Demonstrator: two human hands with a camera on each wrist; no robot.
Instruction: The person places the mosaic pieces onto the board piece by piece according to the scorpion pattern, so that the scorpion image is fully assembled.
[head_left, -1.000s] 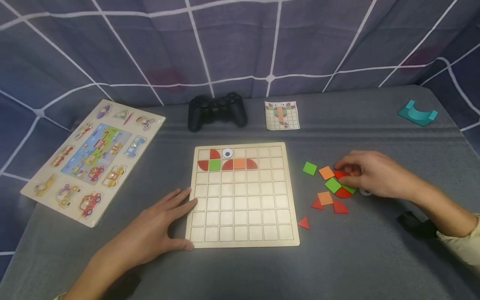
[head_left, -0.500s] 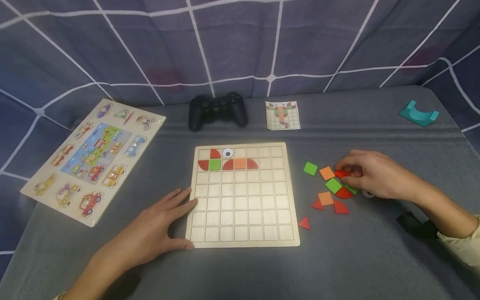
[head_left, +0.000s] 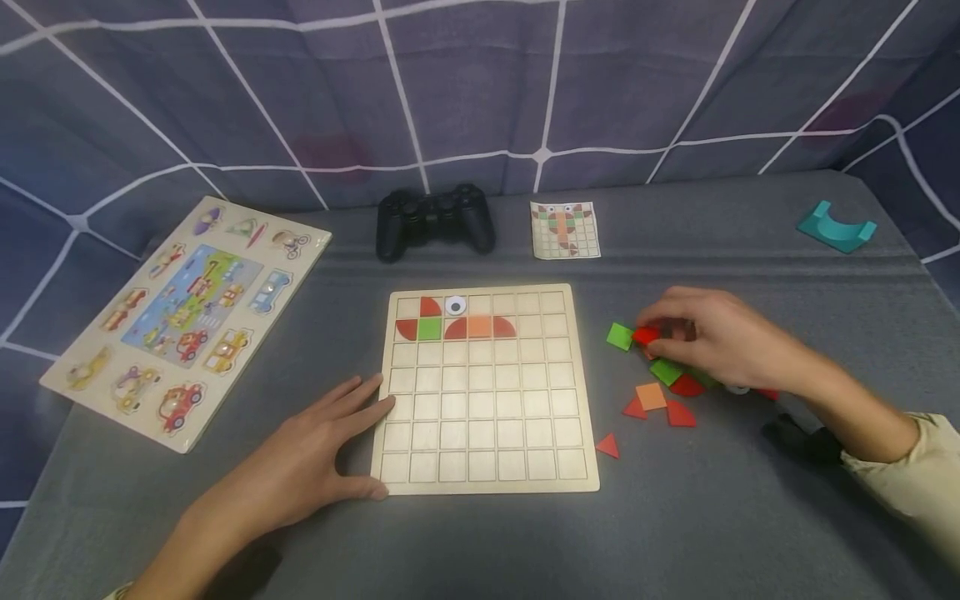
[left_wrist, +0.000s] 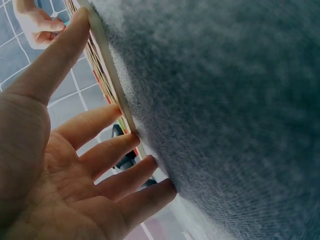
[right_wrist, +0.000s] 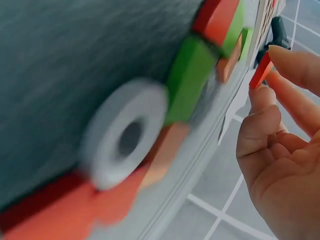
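Observation:
My right hand pinches a small red tile between thumb and fingertips, over the loose pile right of the board. The tile's full outline is partly covered by the fingers. With fingers spread, my left hand touches the left edge of a wooden grid board; the left wrist view has its fingertips along that edge. In the board's upper rows lie red quarter-round tiles, a green square, an orange square and a white eye disc.
Loose tiles right of the board include a green square, an orange square and a red triangle. Behind are a game controller and a pattern card. A picture puzzle lies left, a teal holder far right.
My right hand has lifted a red tile from the pile and moved left with it, toward the board. My left hand has stayed at the board's edge.

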